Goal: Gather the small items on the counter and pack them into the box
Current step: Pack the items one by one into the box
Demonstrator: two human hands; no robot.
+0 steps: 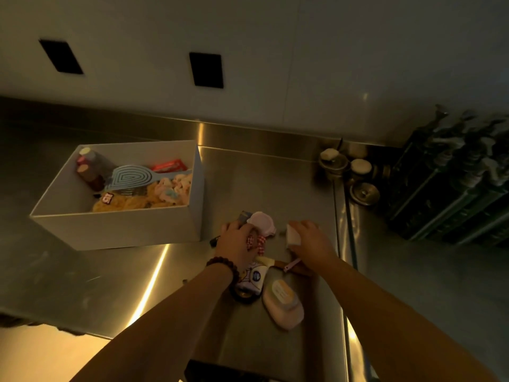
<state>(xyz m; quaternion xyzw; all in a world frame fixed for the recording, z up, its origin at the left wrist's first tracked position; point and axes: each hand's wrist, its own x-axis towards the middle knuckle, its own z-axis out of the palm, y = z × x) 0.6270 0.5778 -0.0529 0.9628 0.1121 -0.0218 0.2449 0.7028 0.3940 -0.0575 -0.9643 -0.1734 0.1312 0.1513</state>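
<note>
A white open box point(115, 230) stands on the steel counter at left; inside lie a blue hairbrush point(132, 176), small bottles point(88, 166), a red packet and yellow and pastel soft items. Right of the box is a heap of small items. My left hand point(234, 244) is closed over a red-and-white checked item point(256, 241) beside a pale pink round thing point(263, 223). My right hand point(308, 241) grips a small white block point(292, 235). Nearer me lie a white tube point(252, 277), a pink bottle point(282, 304) and a pink clip point(292, 264).
Steel jars with lids point(344, 166) stand at the back right next to a dark rack of bottles point(454, 175). A seam in the counter point(340, 244) runs just right of my right hand. The wall behind has two dark rectangular openings point(206, 70).
</note>
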